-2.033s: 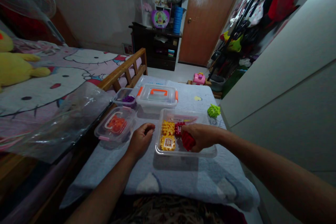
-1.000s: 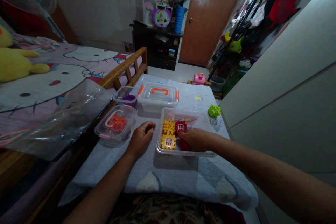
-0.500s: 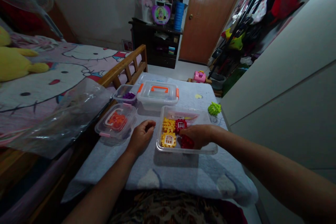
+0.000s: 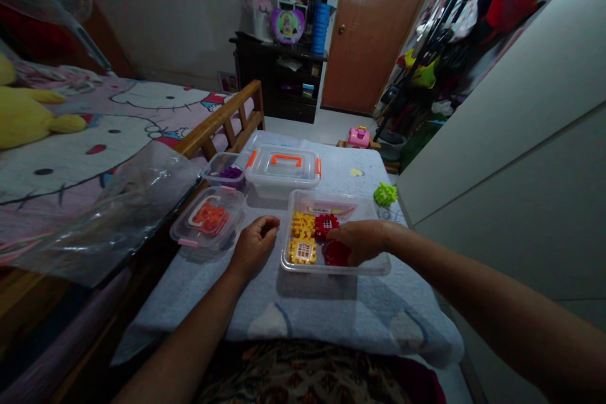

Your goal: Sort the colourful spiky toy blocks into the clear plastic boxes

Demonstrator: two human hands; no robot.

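A quilted pale-blue cover (image 4: 284, 309) is spread across a flat surface in a dim bedroom. The right hand (image 4: 360, 243) is held palm down inside a clear plastic tray (image 4: 331, 269), its fingers (image 4: 339, 233) laid over a knobbly red interlocking block (image 4: 337, 254); contact is seen, but whether the block is clamped cannot be told. Beside that block, a red window block (image 4: 326, 226) sits in the tray, with a ridged yellow block (image 4: 303, 225) and a yellow window block (image 4: 303, 252) to its left. The left hand (image 4: 254, 249) is rested on the cover just beside the tray, loosely curled, with nothing seen held in it.

Beyond the tray stands a lidded transparent box (image 4: 283, 167) with orange handles. A small clear tub (image 4: 222, 165) of purple pieces is placed near it, and a clear lidded box (image 4: 208, 218) of orange-red pieces is set to the left of the left hand. A spiky green block (image 4: 385, 194) lies on the cover, well to the right of the box. A crumpled transparent plastic sheet (image 4: 142, 202) is draped below a wooden bed rail (image 4: 222, 117).
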